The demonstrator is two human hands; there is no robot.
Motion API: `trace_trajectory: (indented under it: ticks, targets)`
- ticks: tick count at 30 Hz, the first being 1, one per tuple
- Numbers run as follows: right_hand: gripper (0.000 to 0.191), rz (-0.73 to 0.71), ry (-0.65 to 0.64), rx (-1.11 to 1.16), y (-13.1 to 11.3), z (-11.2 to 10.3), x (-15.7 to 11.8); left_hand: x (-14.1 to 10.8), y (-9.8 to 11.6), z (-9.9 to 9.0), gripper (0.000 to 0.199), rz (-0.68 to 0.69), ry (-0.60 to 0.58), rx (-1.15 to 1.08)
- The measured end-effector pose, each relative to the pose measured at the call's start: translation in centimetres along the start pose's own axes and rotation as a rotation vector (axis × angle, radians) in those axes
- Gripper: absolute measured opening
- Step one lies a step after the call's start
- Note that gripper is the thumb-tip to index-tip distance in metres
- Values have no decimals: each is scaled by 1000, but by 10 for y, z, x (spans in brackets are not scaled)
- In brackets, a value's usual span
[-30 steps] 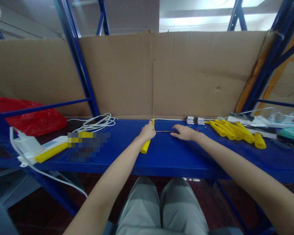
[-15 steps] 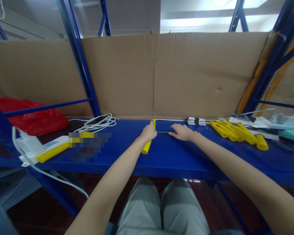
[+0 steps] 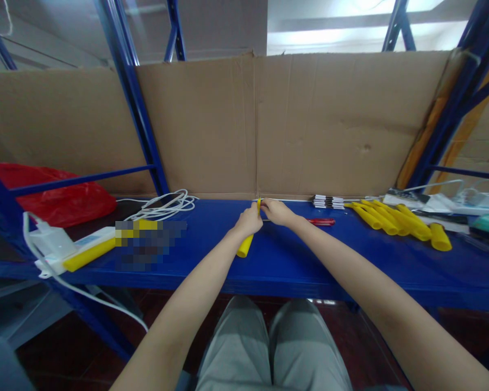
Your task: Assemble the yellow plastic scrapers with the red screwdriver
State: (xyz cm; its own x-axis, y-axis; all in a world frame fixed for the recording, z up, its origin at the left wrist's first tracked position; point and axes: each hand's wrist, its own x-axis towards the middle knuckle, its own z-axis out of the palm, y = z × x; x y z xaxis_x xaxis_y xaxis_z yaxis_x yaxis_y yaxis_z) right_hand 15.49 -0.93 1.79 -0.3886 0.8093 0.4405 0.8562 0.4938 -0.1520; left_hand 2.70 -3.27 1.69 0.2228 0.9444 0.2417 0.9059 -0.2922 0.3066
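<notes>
At the middle of the blue shelf, my left hand (image 3: 249, 220) is wrapped round a yellow tube (image 3: 245, 246), whose wide end points toward me. My right hand (image 3: 277, 212) is at the tube's narrow far end, its fingers pinched together there; what lies between them is too small to tell. A screwdriver with a red handle (image 3: 323, 221) lies on the shelf behind my right wrist, its thin shaft pointing left and partly covered by my hand.
Several yellow tubes (image 3: 391, 218) lie at the right, beside a stack of white-and-black pieces (image 3: 328, 202). At the left are a power strip (image 3: 89, 239), coiled white cable (image 3: 167, 205) and a red bag (image 3: 61, 198). Cardboard (image 3: 309, 125) stands behind the shelf.
My right hand has moved left from above the screwdriver to the tip of the yellow tube, and its fingers have closed. The red handle now shows. My left hand holds the tube as before.
</notes>
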Motion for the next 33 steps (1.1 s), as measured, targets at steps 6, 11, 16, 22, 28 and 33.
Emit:
trace_trajectory:
  ticks: [6,11,16,22,28,33]
  targets:
    - [21,12,36,38,1,5,3,-1,0,-1,32,16,3,-1]
    - [19,-51,75,44,5,5,2,0,-1,0,32,13,4,-5]
    - [19,-68,82,-11,11,-5,-2,2,-1,0,31,-31,-9,-43]
    - [22,103,9,-161,48,-41,-16,2,-3,0,32,-40,-26,-88]
    - [33,456,-128,-536,128,-80,-64,4,-5,2,33,-28,-29,-105]
    - [38,722,-145,-589,176,-92,-108,3,-4,0,34,-24,-36,-106]
